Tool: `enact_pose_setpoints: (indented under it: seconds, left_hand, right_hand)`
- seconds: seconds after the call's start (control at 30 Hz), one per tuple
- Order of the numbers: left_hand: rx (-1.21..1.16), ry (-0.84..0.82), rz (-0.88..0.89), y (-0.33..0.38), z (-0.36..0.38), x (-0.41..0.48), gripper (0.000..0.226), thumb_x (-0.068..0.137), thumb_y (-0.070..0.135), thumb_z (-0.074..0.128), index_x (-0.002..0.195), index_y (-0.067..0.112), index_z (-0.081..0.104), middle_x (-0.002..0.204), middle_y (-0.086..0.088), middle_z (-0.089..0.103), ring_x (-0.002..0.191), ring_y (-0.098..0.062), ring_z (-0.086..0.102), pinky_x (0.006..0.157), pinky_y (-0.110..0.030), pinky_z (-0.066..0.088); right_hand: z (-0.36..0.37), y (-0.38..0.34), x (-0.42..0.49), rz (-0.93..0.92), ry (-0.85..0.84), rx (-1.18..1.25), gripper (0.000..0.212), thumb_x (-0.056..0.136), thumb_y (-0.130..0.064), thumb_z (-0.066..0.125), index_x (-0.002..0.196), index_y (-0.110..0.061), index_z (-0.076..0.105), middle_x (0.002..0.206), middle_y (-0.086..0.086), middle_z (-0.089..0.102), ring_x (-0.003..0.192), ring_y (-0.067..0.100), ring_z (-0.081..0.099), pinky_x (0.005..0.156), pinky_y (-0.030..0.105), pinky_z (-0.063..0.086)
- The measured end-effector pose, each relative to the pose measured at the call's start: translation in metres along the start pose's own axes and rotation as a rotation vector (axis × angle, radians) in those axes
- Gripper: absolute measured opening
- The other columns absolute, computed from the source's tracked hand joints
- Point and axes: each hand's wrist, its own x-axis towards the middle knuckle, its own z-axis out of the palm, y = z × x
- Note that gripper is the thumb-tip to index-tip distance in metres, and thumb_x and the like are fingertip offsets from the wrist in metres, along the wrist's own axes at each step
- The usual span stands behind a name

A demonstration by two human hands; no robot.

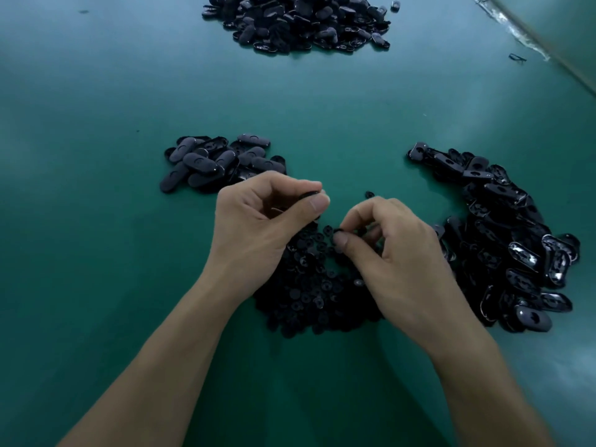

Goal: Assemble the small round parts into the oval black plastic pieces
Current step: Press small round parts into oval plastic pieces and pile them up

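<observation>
Fingertips (340, 241) of right hand (396, 253) pinch a small round part (338, 231) above the round-parts pile (309, 295); left hand (258, 221) grips an oval piece (309, 195); I'd square the part over its recess before pressing.

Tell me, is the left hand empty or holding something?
Holding something. The left hand has its thumb and fingers curled round an oval black piece, whose dark edge shows just above the thumb tip.

One head-worn camera looks forward and down, close over the green table (96, 156); far pile (296, 21) at twelve o'clock
</observation>
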Motion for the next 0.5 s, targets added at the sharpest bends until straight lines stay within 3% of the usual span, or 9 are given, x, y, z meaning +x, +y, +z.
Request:
enact_pose_setpoints:
  seconds: [0.13,0.2,0.3,0.5]
  left_hand:
    - [0.067,0.003,0.079,0.004,-0.001,0.000,0.011,0.075,0.019,0.080,0.084,0.021,0.075,0.083,0.000,0.071,0.075,-0.006,0.064,0.068,-0.017,0.050]
    - [0.086,-0.004,0.070,0.005,-0.001,-0.001,0.010,0.074,0.022,0.080,0.083,0.021,0.075,0.079,-0.005,0.069,0.071,-0.008,0.061,0.064,-0.020,0.050]
    - [0.043,-0.016,0.029,0.006,0.000,-0.002,0.012,0.073,0.022,0.080,0.083,0.017,0.074,0.068,0.002,0.067,0.062,-0.007,0.058,0.060,-0.024,0.052]
    - [-0.017,-0.017,-0.004,0.004,0.002,-0.002,0.015,0.074,0.015,0.079,0.083,0.013,0.067,0.072,0.003,0.071,0.061,-0.012,0.068,0.063,-0.023,0.057]
  right_hand:
    - [0.007,0.002,-0.007,-0.023,0.140,0.178,0.021,0.097,-0.017,0.064,0.086,-0.029,0.051,0.083,-0.011,0.060,0.073,0.011,0.057,0.058,0.026,0.051]
    - [0.006,0.004,-0.008,-0.038,0.221,0.200,0.022,0.096,-0.015,0.064,0.086,-0.028,0.049,0.083,-0.009,0.063,0.069,0.011,0.058,0.056,0.021,0.048]
    - [0.006,0.005,-0.011,-0.070,0.306,0.233,0.024,0.090,-0.012,0.067,0.083,-0.028,0.050,0.077,-0.006,0.063,0.061,0.011,0.057,0.054,0.012,0.042]
    - [0.010,0.011,-0.015,-0.071,0.331,0.251,0.017,0.092,-0.010,0.067,0.100,-0.026,0.067,0.078,-0.014,0.072,0.070,0.006,0.068,0.063,0.012,0.051]
